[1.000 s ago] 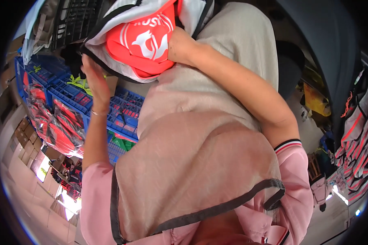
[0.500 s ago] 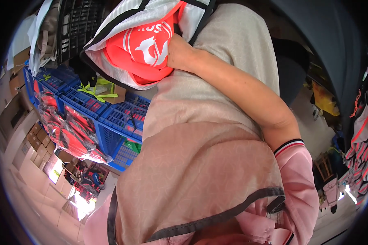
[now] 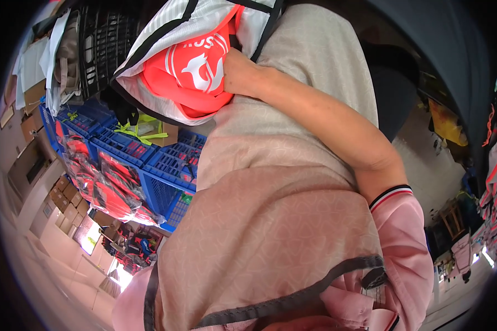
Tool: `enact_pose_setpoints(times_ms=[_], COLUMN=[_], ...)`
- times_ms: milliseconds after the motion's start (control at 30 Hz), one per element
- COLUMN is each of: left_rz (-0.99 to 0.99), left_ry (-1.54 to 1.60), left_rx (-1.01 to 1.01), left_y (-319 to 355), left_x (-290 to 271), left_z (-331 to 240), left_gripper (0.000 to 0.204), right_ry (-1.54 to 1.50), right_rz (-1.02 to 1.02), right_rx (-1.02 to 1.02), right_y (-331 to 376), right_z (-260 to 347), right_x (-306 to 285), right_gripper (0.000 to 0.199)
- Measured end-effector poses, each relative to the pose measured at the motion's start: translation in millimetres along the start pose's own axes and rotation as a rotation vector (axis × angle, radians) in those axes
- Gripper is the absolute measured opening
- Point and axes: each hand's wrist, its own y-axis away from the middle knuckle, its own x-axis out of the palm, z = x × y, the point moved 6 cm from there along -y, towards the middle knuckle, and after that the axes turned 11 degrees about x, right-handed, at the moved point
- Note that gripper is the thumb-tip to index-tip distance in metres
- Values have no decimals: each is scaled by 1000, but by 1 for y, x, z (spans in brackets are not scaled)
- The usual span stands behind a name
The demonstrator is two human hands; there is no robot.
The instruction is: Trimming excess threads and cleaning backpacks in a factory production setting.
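My right arm reaches up from the right, out of a pink sleeve with a striped cuff. My right hand (image 3: 239, 73) sits at the edge of a red cloth piece (image 3: 190, 71) with a white printed emblem. Its fingers are hidden behind the red cloth, so their grip does not show. Around the red cloth lies a pale grey-white fabric piece (image 3: 168, 30) edged with black binding; what it is made into cannot be told. Both rest over the end of the beige apron (image 3: 281, 127) across my lap. My left hand is out of sight.
Left of my lap stand blue plastic crates (image 3: 163, 182), with red items in clear plastic bags (image 3: 107, 187) hanging at their side. A carton (image 3: 168, 134) with yellow-green ties sits on top. A black slatted basket (image 3: 102, 47) stands beyond. Dark fabric (image 3: 453, 49) hangs at the right.
The view has tilted slightly, so the crates and room on the left appear shifted rightward. My right hand and the cloth have barely moved.
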Motion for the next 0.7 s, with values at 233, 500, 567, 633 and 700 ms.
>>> enact_pose_setpoints(times_ms=[233, 500, 567, 633, 700], left_rz=[140, 326, 374, 409, 438], left_ry=[49, 134, 149, 169, 177], left_rx=[-18, -38, -24, -21, -16], left_y=[6, 30, 27, 25, 19], left_x=[-16, -21, -29, -39, -58], left_z=[-7, -6, -13, -17, -24], left_gripper=[39, 41, 41, 42, 43], right_ry=[-93, 9, -42, -59, -31], right_rz=[-192, -85, -158, -221, -262], right_rx=[28, -43, -45, -133, -121], right_y=[-4, -2, -1, 0, 0], right_z=[-14, 9, -2, 0, -6], right_x=[5, -5, 3, 6, 10], right_gripper=[3, 3, 5, 7, 9])
